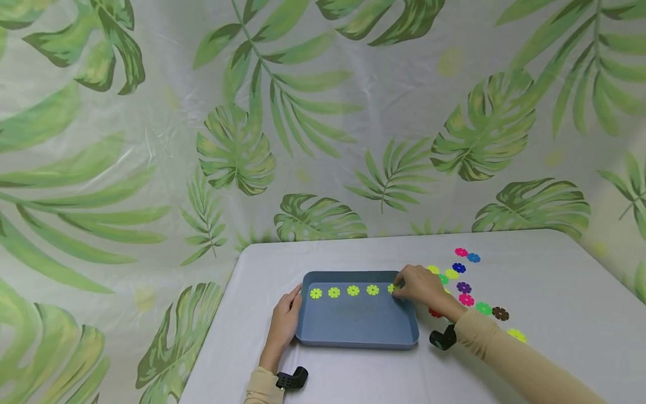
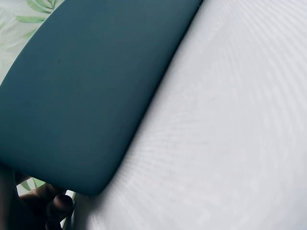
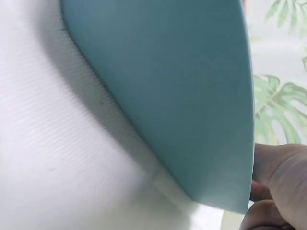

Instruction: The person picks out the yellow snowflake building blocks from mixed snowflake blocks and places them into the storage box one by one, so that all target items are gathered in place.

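Note:
A blue-grey tray [image 1: 357,321] lies on the white-covered table, its outer wall filling much of both wrist views. Along its far side runs a row of several yellow-green notched plastic discs [image 1: 353,290], flower-like in outline. My left hand [image 1: 285,317] holds the tray at its left edge; in the left wrist view its fingers [image 2: 60,206] show dark and bent beside the wall. Over the tray's far right corner, my right hand [image 1: 421,287] pinches the rightmost yellow-green disc [image 1: 391,288], partly covered by the fingers. That disc is hidden in the right wrist view.
To the right of the tray, loose discs in several colours lie scattered, among them a purple disc [image 1: 464,287], a brown disc [image 1: 500,313] and a blue disc [image 1: 473,257]. My right forearm passes over some. A leaf-patterned curtain [image 1: 323,140] hangs behind the table.

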Motion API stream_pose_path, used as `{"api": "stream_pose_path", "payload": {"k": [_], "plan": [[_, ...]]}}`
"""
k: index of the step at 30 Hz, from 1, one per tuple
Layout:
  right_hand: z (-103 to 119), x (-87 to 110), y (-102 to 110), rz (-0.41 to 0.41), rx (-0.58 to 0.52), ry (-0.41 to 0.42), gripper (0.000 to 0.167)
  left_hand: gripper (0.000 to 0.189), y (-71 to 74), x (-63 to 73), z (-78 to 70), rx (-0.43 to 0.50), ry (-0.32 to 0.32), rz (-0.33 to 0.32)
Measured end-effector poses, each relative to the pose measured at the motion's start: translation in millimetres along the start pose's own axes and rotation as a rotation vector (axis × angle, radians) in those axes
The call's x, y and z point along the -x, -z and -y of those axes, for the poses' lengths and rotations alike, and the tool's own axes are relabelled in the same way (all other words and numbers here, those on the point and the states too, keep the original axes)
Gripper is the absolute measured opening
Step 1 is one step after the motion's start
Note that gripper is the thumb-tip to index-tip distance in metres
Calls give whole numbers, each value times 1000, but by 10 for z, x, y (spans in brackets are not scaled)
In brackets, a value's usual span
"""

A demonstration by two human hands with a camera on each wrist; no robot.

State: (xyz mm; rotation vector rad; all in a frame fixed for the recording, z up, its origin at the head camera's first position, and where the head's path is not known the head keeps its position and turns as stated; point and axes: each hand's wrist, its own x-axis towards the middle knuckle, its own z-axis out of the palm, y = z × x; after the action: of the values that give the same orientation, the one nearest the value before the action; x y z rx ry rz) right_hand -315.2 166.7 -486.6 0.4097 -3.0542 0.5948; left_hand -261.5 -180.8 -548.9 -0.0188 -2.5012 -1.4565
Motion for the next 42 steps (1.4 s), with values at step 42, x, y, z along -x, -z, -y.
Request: {"api": "stream_pose_path", "payload": {"k": [42], "plan": [[-1388,674,394,-238,-188,-129,37,43,-10,28,-23,10,24,10]]}}
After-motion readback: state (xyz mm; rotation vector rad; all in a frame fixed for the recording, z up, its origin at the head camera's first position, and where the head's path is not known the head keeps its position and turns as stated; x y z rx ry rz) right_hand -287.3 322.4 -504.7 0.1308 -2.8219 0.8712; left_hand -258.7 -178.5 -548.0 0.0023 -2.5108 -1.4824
